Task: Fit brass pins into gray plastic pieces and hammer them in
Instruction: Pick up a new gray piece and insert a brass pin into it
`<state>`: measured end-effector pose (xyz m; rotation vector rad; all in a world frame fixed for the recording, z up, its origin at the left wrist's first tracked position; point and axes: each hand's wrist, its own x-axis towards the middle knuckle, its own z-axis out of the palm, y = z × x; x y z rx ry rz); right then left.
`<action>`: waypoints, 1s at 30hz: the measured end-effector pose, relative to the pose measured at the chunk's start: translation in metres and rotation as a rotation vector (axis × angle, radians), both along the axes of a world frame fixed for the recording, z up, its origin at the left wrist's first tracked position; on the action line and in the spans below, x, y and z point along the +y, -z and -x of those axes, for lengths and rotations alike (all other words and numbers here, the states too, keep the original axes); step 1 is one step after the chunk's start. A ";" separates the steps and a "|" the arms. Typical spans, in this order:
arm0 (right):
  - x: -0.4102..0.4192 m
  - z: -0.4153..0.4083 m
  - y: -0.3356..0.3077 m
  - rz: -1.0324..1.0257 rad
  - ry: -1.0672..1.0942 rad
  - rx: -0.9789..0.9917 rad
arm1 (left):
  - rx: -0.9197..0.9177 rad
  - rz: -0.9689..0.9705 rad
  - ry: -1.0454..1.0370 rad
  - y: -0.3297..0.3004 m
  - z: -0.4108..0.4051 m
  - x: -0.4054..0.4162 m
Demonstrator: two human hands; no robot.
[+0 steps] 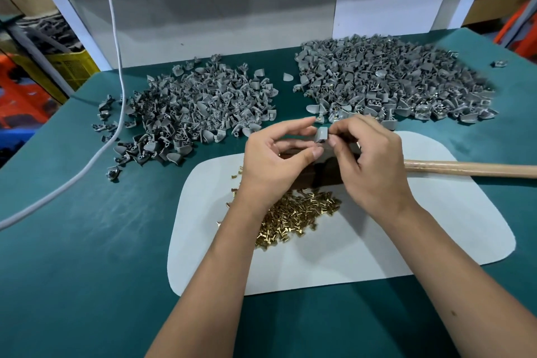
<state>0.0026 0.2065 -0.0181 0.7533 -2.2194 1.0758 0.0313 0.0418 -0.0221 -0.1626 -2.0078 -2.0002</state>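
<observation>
A single gray plastic piece (322,135) is held above the white mat (436,241), pinched between the thumb and fingers of my left hand (276,160). My right hand (369,160) meets it from the right, fingertips pinched at its side; whether a pin sits between those fingers I cannot tell. A heap of brass pins (296,213) lies on the mat under my wrists. A dark block (325,174) sits beneath the hands, mostly hidden. A hammer's wooden handle (470,169) lies to the right; its head is hidden.
Two heaps of gray pieces lie on the green table: a left heap (189,113) and a right heap (389,81) showing brass in some pieces. A white cable (116,67) runs down the left side. A white backboard (232,23) closes the far edge.
</observation>
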 end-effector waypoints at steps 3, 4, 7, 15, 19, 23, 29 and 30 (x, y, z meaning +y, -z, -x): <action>0.000 0.000 0.001 0.001 -0.001 -0.059 | 0.041 0.026 -0.052 0.002 0.003 0.006; 0.000 0.000 0.001 0.001 0.001 -0.071 | 0.046 0.028 -0.069 0.003 0.004 0.007; -0.001 0.001 0.001 0.024 0.014 -0.082 | 0.029 0.003 -0.077 0.004 0.005 0.011; -0.006 -0.003 0.002 0.017 0.081 -0.086 | -0.034 0.043 -0.061 0.001 0.002 0.013; -0.010 -0.006 0.002 0.023 0.115 -0.101 | -0.056 0.075 -0.089 0.002 0.001 0.013; -0.012 -0.008 0.002 0.041 0.133 -0.120 | -0.062 0.117 -0.113 0.002 0.000 0.015; -0.013 -0.008 0.001 0.030 0.138 -0.128 | -0.005 0.222 -0.144 0.005 0.002 0.016; -0.013 -0.007 0.000 0.024 0.141 -0.128 | 0.020 0.254 -0.162 0.006 0.003 0.017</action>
